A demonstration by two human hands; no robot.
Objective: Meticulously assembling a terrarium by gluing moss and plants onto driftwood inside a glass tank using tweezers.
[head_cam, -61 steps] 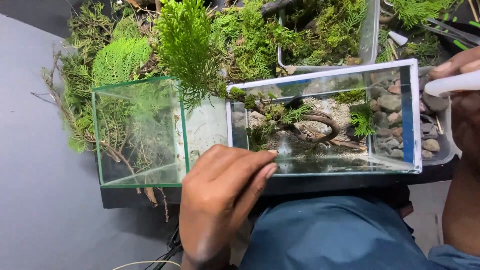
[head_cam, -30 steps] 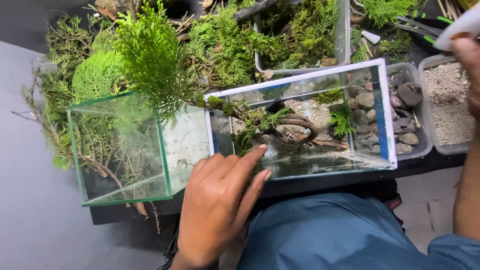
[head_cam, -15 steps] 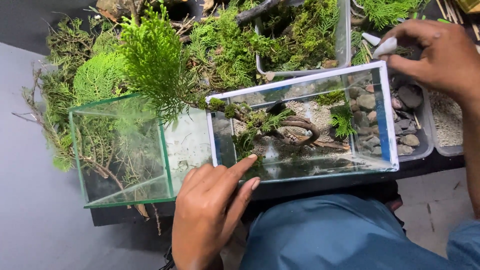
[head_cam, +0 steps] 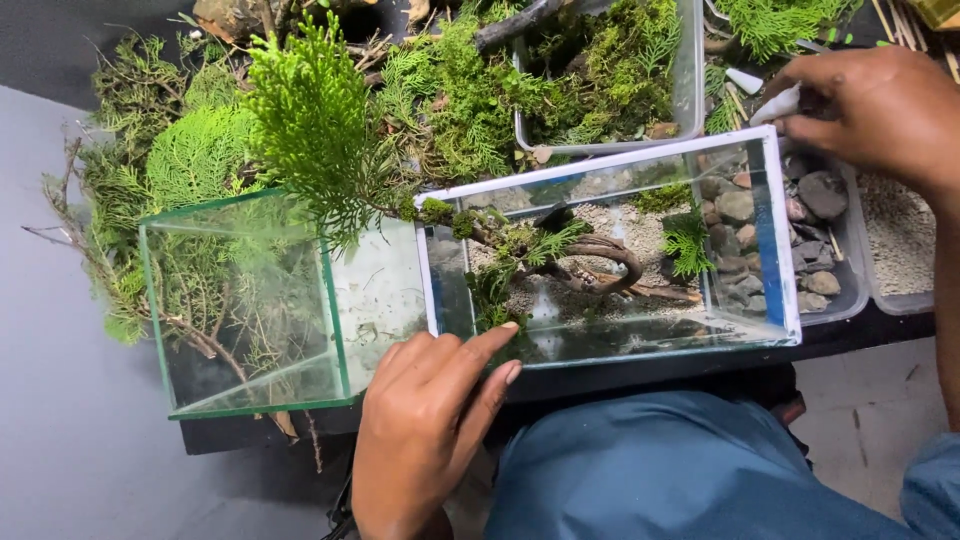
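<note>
A small glass tank (head_cam: 610, 345) with a white rim lies before me, holding sand, curved driftwood (head_cam: 600, 262), small ferns and stones. My left hand (head_cam: 425, 420) rests flat against the tank's near glass wall, fingers together. My right hand (head_cam: 880, 110) is at the upper right, over a tub of stones (head_cam: 825, 240), closed around a white tube-shaped tool (head_cam: 780, 103). An empty green-edged glass tank (head_cam: 240, 310) stands to the left, touching the first one.
Moss, cypress sprigs (head_cam: 310, 110) and twigs are heaped behind both tanks. A clear tub of moss (head_cam: 600, 70) stands behind, and a tub of gravel (head_cam: 900, 240) sits at the far right. The black table edge (head_cam: 850, 340) runs along my blue-clad lap.
My right hand has come down from the upper right corner with the white tool to hover over the stone tub. My left hand has stayed on the tank's front glass, shifting slightly.
</note>
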